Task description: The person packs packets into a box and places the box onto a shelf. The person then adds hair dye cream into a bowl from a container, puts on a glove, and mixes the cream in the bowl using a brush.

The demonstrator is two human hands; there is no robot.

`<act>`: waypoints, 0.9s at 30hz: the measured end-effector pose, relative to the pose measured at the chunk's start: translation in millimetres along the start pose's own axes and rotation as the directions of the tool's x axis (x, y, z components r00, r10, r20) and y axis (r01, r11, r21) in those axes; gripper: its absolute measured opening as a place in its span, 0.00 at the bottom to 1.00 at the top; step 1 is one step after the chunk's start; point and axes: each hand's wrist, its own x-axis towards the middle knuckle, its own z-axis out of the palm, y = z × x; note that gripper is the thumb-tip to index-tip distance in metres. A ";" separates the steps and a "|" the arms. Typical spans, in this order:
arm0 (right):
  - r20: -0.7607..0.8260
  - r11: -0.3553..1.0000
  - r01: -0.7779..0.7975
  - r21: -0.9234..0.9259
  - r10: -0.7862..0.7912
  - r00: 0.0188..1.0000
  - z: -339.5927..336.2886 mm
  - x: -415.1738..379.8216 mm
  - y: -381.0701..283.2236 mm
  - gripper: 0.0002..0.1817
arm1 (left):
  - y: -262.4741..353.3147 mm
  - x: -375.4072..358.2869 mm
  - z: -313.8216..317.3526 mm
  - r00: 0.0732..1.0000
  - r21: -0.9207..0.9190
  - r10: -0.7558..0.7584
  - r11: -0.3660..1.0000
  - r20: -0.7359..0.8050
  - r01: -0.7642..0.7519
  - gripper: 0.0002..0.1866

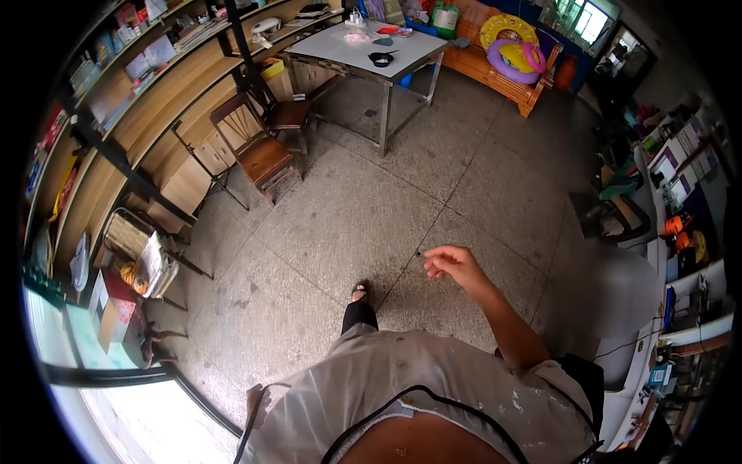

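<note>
My right hand (pixel 452 264) is held out in front of my body, over the bare concrete floor (pixel 371 224). Its fingers are curled loosely together and point left. A tiny dark speck (pixel 420 254) shows right at the fingertips; I cannot tell whether the hand holds it. My left hand is out of view. Below me, one foot in a dark sandal (pixel 360 291) steps forward under my light, stained shirt (pixel 433 356).
Ahead stands a metal-legged table (pixel 340 48) with a black bowl (pixel 381 59). Wooden chairs (pixel 259 158) and shelves (pixel 182 66) line the left. A wooden bench (pixel 495 73) holds swim rings (pixel 508 39). A cluttered counter (pixel 653 193) runs along the right.
</note>
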 end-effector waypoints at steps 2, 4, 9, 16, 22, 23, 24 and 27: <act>-0.046 0.997 -0.045 0.069 0.048 0.998 -17.1 55.9 10.9 0.11 | 68.4 5.8 40.6 0.999 -0.027 0.011 1.000 0.050 -0.010 0.11; -0.110 0.984 -0.129 0.122 0.143 0.984 -32.5 103.4 8.0 0.12 | 153.9 8.9 96.4 0.982 -0.046 0.121 0.992 0.143 -0.115 0.10; -0.144 0.990 -0.120 0.076 0.130 0.981 -98.3 207.9 -10.9 0.12 | 429.7 -50.4 311.8 0.815 -0.104 0.431 0.899 0.388 -0.426 0.15; -0.363 0.965 -0.192 0.177 0.245 0.899 -232.9 364.9 -7.8 0.12 | 661.7 -294.4 590.3 0.292 -0.244 0.684 0.572 0.669 -0.783 0.21; -0.357 0.999 -0.051 -0.012 0.043 0.933 -332.2 557.1 -35.5 0.11 | 756.9 -340.7 722.6 0.329 -0.235 0.653 0.622 0.682 -0.747 0.22; -0.329 0.984 0.027 -0.174 -0.084 0.941 -347.7 597.1 -40.7 0.11 | 775.5 -338.3 739.2 0.316 -0.251 0.667 0.610 0.674 -0.751 0.22; -0.276 0.938 0.109 -0.330 -0.206 0.939 -361.3 638.5 -47.5 0.11 | 794.7 -337.1 754.5 0.304 -0.269 0.683 0.598 0.664 -0.755 0.23; -0.204 0.726 0.204 -0.657 -0.431 0.879 -367.0 753.3 -104.3 0.11 | 853.1 -331.0 792.4 0.278 -0.298 0.706 0.575 0.651 -0.762 0.24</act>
